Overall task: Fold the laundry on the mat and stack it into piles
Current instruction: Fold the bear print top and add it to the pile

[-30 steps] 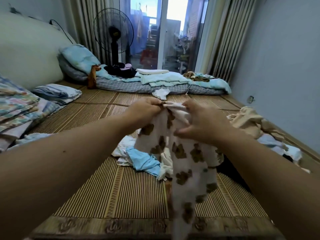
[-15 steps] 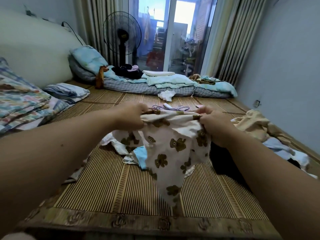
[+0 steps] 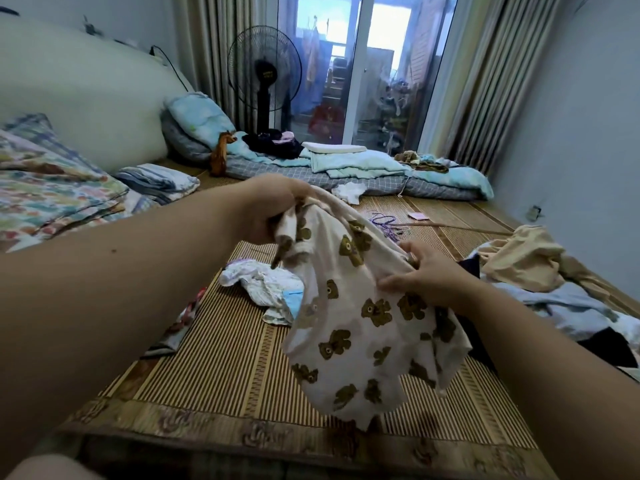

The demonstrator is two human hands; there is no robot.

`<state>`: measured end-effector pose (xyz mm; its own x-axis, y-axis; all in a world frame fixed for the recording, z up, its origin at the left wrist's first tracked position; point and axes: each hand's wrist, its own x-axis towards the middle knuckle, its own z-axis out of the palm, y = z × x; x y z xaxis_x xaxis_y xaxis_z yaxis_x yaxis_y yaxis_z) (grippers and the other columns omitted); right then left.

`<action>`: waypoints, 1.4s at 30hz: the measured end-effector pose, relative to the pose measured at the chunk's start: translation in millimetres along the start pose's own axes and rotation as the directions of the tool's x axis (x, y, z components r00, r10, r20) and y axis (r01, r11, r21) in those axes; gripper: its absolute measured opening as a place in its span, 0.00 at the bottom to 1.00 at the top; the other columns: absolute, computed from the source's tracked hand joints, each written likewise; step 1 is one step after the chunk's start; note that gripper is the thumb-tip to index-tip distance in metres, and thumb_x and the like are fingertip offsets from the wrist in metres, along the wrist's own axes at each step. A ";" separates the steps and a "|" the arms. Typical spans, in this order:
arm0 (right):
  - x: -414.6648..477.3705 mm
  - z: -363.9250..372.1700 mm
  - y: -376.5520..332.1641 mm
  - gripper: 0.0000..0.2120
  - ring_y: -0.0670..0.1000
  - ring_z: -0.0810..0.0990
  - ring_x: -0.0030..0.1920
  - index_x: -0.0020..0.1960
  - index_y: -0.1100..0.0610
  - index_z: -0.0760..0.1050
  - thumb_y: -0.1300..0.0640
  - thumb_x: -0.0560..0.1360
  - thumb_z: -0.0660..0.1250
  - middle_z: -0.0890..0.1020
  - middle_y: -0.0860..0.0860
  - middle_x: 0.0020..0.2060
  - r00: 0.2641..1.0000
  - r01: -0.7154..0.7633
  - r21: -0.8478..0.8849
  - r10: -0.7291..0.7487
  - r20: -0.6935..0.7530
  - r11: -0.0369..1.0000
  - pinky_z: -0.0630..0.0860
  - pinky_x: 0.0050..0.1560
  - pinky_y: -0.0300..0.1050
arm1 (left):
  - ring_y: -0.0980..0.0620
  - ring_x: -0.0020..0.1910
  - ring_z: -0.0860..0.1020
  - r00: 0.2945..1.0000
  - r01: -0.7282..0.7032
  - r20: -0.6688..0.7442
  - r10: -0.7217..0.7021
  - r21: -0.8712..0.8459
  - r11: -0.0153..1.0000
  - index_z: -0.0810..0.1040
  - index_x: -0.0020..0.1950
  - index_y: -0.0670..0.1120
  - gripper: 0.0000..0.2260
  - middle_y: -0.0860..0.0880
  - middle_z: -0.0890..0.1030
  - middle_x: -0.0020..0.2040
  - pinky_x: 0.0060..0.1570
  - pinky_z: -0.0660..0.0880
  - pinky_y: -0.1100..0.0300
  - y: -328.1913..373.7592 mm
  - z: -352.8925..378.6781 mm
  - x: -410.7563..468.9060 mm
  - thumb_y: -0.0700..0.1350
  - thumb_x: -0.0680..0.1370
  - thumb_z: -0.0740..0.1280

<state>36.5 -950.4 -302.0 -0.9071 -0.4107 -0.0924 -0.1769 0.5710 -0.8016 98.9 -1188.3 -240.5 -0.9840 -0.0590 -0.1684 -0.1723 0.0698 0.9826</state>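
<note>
Cream bear-print garment [image 3: 363, 323] tilts now (still unfolded): left grip [image 3: 273, 213] clutches its lifted top, right grip [image 3: 427, 277] pinches lower down.

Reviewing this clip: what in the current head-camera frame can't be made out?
All in the head view:
Left hand: its fingers are buried in the bunched bear-print cloth.
The cloth's type: it hangs crumpled, so whether it is a shirt or trousers is unclear.
Patterned cloth on the mat: mostly behind the left forearm.
Laundry pile: cut off by the right edge.
Purple cords: too small to identify.
</note>
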 end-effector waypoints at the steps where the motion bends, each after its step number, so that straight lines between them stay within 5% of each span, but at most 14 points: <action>1: -0.3 5.1 0.2 0.39 0.49 0.82 0.45 0.71 0.48 0.64 0.54 0.64 0.78 0.78 0.51 0.52 1.000 0.028 0.026 -0.028 0.011 0.999 0.80 0.36 0.40 | 0.50 0.32 0.80 0.999 -0.031 0.032 0.028 0.106 0.994 0.80 0.48 0.41 0.08 0.45 0.81 0.36 0.33 0.80 0.57 2.6 6.1 -3.5 0.40 0.79 0.61; 4: 3.0 20.9 -11.9 0.55 0.52 0.82 0.53 0.78 0.42 0.50 0.55 0.60 0.80 0.77 0.55 0.60 0.979 0.186 0.223 -0.201 0.045 0.957 0.82 0.47 0.49 | 0.50 0.40 0.83 0.989 -0.150 0.084 0.124 0.571 0.807 0.77 0.58 0.48 0.09 0.46 0.81 0.47 0.40 0.82 0.56 6.3 26.4 -7.8 0.44 0.78 0.66; 6: 8.6 30.7 -26.9 0.54 0.55 0.83 0.53 0.78 0.43 0.49 0.61 0.64 0.79 0.81 0.58 0.57 0.962 0.256 0.292 -0.271 0.012 0.922 0.81 0.52 0.55 | 0.50 0.44 0.83 0.975 -0.211 0.083 0.205 0.623 0.753 0.73 0.63 0.50 0.16 0.47 0.80 0.50 0.42 0.82 0.57 2.1 37.5 -1.0 0.45 0.77 0.69; 8: 10.9 37.3 -44.7 0.42 0.54 0.85 0.49 0.75 0.51 0.60 0.62 0.67 0.76 0.83 0.57 0.52 0.957 0.287 0.208 -0.271 -0.102 0.935 0.82 0.49 0.54 | 0.49 0.48 0.81 0.946 -0.303 0.042 0.321 0.466 0.832 0.71 0.66 0.51 0.21 0.45 0.79 0.55 0.48 0.81 0.53 -7.2 44.3 4.1 0.49 0.75 0.71; 11: 12.0 33.6 -62.8 0.11 0.57 0.84 0.43 0.52 0.60 0.78 0.63 0.71 0.72 0.84 0.57 0.44 0.939 0.294 0.215 -0.239 -0.248 0.931 0.83 0.45 0.54 | 0.50 0.52 0.79 0.947 -0.310 0.122 0.296 0.116 0.944 0.63 0.69 0.52 0.27 0.47 0.75 0.58 0.51 0.79 0.54 -29.3 40.6 4.6 0.54 0.74 0.70; 13: 12.6 23.0 -69.7 0.03 0.59 0.83 0.42 0.44 0.61 0.79 0.62 0.72 0.71 0.83 0.59 0.40 0.930 0.301 0.313 -0.206 -0.303 0.901 0.80 0.46 0.58 | 0.56 0.49 0.79 0.942 -0.242 0.272 0.198 0.142 0.960 0.67 0.62 0.52 0.18 0.51 0.77 0.53 0.47 0.78 0.63 -54.4 38.7 -0.1 0.46 0.76 0.69; 16: 15.7 3.8 -77.0 0.06 0.58 0.84 0.42 0.49 0.60 0.79 0.59 0.74 0.71 0.84 0.56 0.40 0.937 0.300 0.525 -0.141 -0.320 0.797 0.82 0.47 0.57 | 0.52 0.46 0.82 0.935 -0.249 0.344 0.091 0.451 0.857 0.79 0.49 0.51 0.08 0.50 0.83 0.47 0.50 0.80 0.57 -88.8 34.3 4.9 0.41 0.74 0.72; 21: 15.6 -26.1 -64.7 0.12 0.60 0.84 0.50 0.57 0.61 0.78 0.58 0.75 0.70 0.84 0.60 0.50 0.904 0.314 0.573 -0.053 -0.425 0.757 0.81 0.50 0.61 | 0.50 0.41 0.79 0.989 -0.148 0.118 0.094 0.633 0.760 0.82 0.41 0.43 0.03 0.47 0.81 0.40 0.47 0.77 0.53 -94.3 9.6 16.5 0.40 0.73 0.68; 25: 8.5 -36.8 -46.1 0.12 0.59 0.83 0.53 0.59 0.58 0.75 0.57 0.77 0.67 0.83 0.58 0.51 0.913 0.275 0.585 -0.016 -0.409 0.763 0.81 0.50 0.58 | 0.53 0.41 0.81 0.975 -0.101 -0.068 0.209 0.709 0.698 0.83 0.41 0.48 0.06 0.50 0.83 0.39 0.45 0.80 0.55 -81.4 -14.6 17.6 0.43 0.76 0.67; 31: -0.8 -34.7 -43.6 0.12 0.57 0.82 0.56 0.59 0.54 0.75 0.54 0.77 0.68 0.82 0.57 0.55 0.898 0.281 0.563 -0.005 -0.441 0.777 0.77 0.59 0.58 | 0.55 0.38 0.82 0.939 -0.139 -0.164 0.303 0.622 0.770 0.85 0.47 0.46 0.06 0.49 0.85 0.39 0.33 0.76 0.65 -76.5 -21.4 18.0 0.43 0.77 0.68; 35: -7.3 -38.7 -42.0 0.05 0.57 0.80 0.51 0.51 0.53 0.77 0.55 0.76 0.68 0.82 0.56 0.49 0.875 0.266 0.481 0.001 -0.485 0.835 0.76 0.54 0.56 | 0.52 0.43 0.80 0.893 -0.099 -0.147 0.426 0.859 0.503 0.83 0.51 0.45 0.08 0.50 0.83 0.43 0.43 0.76 0.57 -71.0 -28.3 10.3 0.43 0.78 0.64; 39: -8.1 -44.3 -31.6 0.04 0.53 0.79 0.41 0.44 0.52 0.77 0.60 0.76 0.66 0.81 0.52 0.40 0.867 0.239 0.425 0.005 -0.498 0.873 0.77 0.43 0.48 | 0.43 0.47 0.76 0.864 -0.159 -0.243 0.441 0.701 0.696 0.76 0.52 0.43 0.10 0.44 0.78 0.46 0.46 0.75 0.48 -59.4 -38.0 2.9 0.45 0.81 0.57; 42: -9.2 -48.9 -19.3 0.04 0.54 0.78 0.39 0.48 0.53 0.74 0.60 0.76 0.64 0.78 0.54 0.38 0.912 0.107 0.359 0.052 -0.406 0.927 0.76 0.39 0.47 | 0.43 0.49 0.74 0.868 -0.189 -0.278 0.411 0.582 0.791 0.74 0.57 0.44 0.12 0.45 0.76 0.48 0.51 0.73 0.47 -51.8 -36.0 -0.8 0.48 0.82 0.54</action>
<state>29.5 -922.9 -256.8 -0.9919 -0.0560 0.1137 -0.1237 0.2310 -0.9651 110.3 -1227.7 -288.4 -0.9122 -0.2993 0.2799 0.0225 0.6455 0.7635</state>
